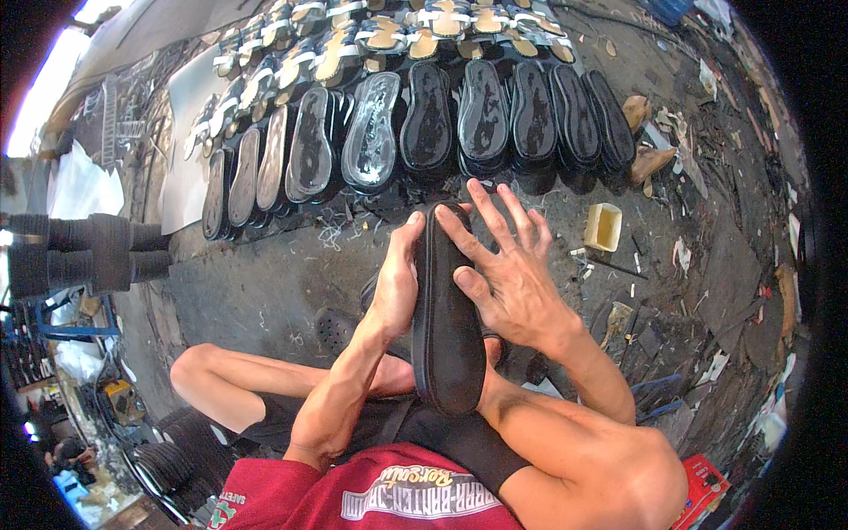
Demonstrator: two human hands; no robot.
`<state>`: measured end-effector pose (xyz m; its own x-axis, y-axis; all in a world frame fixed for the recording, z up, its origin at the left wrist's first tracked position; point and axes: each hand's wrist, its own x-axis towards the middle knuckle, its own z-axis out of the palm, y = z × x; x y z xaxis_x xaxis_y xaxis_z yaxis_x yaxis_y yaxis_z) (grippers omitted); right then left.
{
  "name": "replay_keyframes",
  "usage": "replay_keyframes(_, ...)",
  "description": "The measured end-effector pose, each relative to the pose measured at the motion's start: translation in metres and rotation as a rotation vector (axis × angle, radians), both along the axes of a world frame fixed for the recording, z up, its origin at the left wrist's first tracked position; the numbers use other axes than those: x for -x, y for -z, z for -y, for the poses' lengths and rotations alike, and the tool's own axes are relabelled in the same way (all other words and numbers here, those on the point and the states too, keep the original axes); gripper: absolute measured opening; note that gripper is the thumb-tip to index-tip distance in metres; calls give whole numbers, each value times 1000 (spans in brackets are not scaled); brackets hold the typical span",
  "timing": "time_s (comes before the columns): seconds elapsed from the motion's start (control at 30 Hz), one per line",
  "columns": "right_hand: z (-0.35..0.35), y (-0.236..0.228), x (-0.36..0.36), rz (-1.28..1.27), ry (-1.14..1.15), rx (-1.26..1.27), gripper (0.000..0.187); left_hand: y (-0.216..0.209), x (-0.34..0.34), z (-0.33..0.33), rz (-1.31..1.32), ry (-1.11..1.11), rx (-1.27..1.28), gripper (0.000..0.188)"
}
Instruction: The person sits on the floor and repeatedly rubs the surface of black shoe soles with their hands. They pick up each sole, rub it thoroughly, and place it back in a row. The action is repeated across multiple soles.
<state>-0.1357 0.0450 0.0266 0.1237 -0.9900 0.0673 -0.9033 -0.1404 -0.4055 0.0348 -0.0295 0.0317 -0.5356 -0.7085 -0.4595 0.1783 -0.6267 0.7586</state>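
A black shoe sole stands lengthwise above my lap, its narrow raised rim running around the edge. My left hand grips its left side near the far end, thumb up along the edge and the other fingers hidden behind. Over the right side, my right hand has its fingers spread. The index fingertip lies at the sole's upper surface near the far end, and the thumb tip rests by its right edge. Beyond both hands stands a row of stacked black soles, some glossy on top.
Behind the soles are several rows of strapped sandals. A small yellowish open box sits at the right among scraps. Black stacked rolls lie at the left, and a dark perforated clog is near my left leg. Red packaging lies beside my right knee.
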Motion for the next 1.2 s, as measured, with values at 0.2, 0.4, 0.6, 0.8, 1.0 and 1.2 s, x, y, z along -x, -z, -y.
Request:
replay_keyframes(0.2, 3, -5, 16, -29, -68, 1, 60, 1, -10, 15, -54, 112, -113, 64)
replay_keyframes(0.4, 3, -10, 20, -58, -126, -21, 59, -9, -10, 20, -71, 74, -241, 57)
replay_keyframes(0.6, -2, -12, 20, -99, -172, -16, 60, 2, -6, 20, -146, -51, -337, 43)
replay_keyframes(0.8, -11, -17, 13, -88, -216, -37, 59, 20, -11, 22, -29, 46, -194, 52)
replay_keyframes(1.0, -35, -20, -11, 11, -324, -28, 59, 15, -6, 28, -172, 81, -201, 66)
replay_keyframes(1.2, -34, 9, 57, 463, 275, 221, 67, 53, -20, 45, -525, -4, -418, 71)
